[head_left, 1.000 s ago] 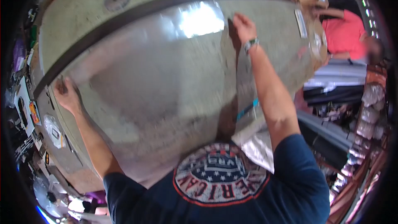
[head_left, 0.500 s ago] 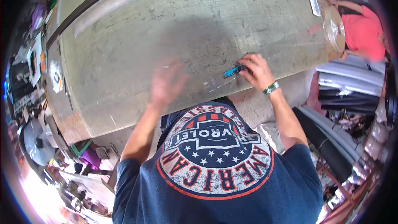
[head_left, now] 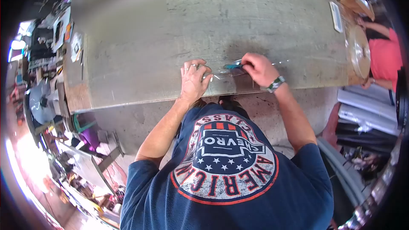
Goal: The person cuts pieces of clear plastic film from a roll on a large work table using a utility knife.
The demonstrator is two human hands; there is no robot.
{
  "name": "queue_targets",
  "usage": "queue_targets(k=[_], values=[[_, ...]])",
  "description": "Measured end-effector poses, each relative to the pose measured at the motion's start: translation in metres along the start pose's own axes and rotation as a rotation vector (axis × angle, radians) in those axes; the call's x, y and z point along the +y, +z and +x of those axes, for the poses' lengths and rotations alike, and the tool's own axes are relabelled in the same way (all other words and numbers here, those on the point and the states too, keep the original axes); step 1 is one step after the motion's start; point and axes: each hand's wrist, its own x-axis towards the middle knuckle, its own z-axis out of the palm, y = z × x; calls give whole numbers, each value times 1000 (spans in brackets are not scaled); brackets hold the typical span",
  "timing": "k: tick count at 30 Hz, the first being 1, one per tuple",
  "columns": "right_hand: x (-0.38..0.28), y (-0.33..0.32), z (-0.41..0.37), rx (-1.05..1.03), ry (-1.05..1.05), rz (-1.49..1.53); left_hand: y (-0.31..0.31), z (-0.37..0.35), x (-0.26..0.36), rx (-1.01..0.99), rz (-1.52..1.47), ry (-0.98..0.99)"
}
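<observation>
Near the front edge of a large grey-green table [head_left: 191,25], my left hand [head_left: 196,79] is closed, its fingers bent together at the edge of a thin clear strip; what they grip is too small to make out. To the right, my right hand [head_left: 260,70] is wrapped round a small dark and blue tool [head_left: 233,66], whose blue end points left toward my left hand. Clear plastic film [head_left: 219,76] lies between the two hands, partly hidden by them.
A clear roll of material [head_left: 359,51] and a white flat object [head_left: 336,16] are at the right end. Beyond it is a person in a red shirt [head_left: 383,59]. Rolls [head_left: 366,108] lie lower right. A paper-like item [head_left: 76,46] sits at the left.
My left hand has moved right, closer to my right hand, and its fingers have closed. The blue tool has stayed with my right hand. The view has shifted.
</observation>
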Motion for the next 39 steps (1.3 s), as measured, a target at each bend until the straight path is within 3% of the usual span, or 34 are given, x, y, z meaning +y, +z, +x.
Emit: queue_targets(k=[6,9,10,12,13,16,22,25,27,28,31,34,36,37,39], values=[[36,-26,94,-102,-19,32,-11,-28,19,145,-8,34],[41,-10,122,-127,-42,-198,-14,-56,11,87,-88,-103],[27,-3,122,14,-287,-365,-23,-61,15,111,-120,-145],[-14,21,115,88,-433,-244,-45,-67,14,-4,-306,-350],[-32,38,106,7,-458,-135,-53,-70,13,-66,-406,-445],[-83,83,80,-518,-53,226,-66,-79,-10,96,-649,-524],[-113,129,86,-582,24,269,-106,-102,-65,350,-884,-584],[-130,132,97,-684,74,36,-118,-117,-100,423,-782,-619],[-119,144,96,-605,-3,129,-132,-118,-106,376,-534,-640],[-127,139,96,-598,69,55,-132,-122,-110,263,-637,-676],[-115,140,90,-564,232,227,-122,-104,-104,-29,-771,-713],[-130,139,80,-517,107,222,-124,-86,-71,-241,-871,-589],[-142,142,78,-482,64,124,-103,-78,-70,-225,-887,-427],[-138,143,75,-435,35,39,-110,-68,-62,-291,-747,-428],[-137,147,66,-338,16,45,-95,-74,-66,-211,-850,-506]])
